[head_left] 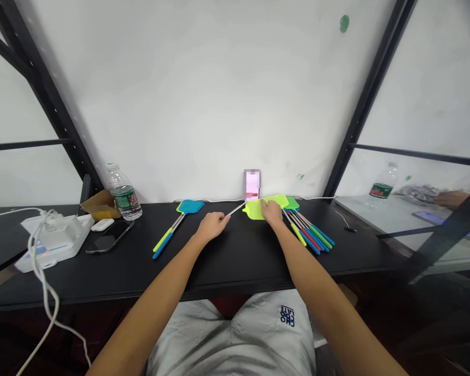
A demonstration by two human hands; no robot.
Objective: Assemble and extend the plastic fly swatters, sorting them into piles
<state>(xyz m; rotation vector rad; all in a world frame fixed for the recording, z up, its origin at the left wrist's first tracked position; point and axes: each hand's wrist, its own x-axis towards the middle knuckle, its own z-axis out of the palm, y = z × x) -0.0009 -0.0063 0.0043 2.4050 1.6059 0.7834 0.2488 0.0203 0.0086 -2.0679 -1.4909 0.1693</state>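
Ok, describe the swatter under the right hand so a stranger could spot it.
On the black tabletop below the white wall, find the fanned fly swatters. It's the yellow-green mesh head in front, under the right hand, its metal shaft running to the left hand.

Left hand (213,225) and right hand (272,212) on a lime-green fly swatter (254,210) at a black desk (235,261)

The left fingers (221,219) pinch its thin metal shaft (235,210) while the right hand rests on the mesh head. A blue swatter (190,207) lies apart to the left; a fanned bunch of swatters (309,232) (blue, green, red and yellow handles) sits just beside the right hand, below an upright phone (252,185) against the wall
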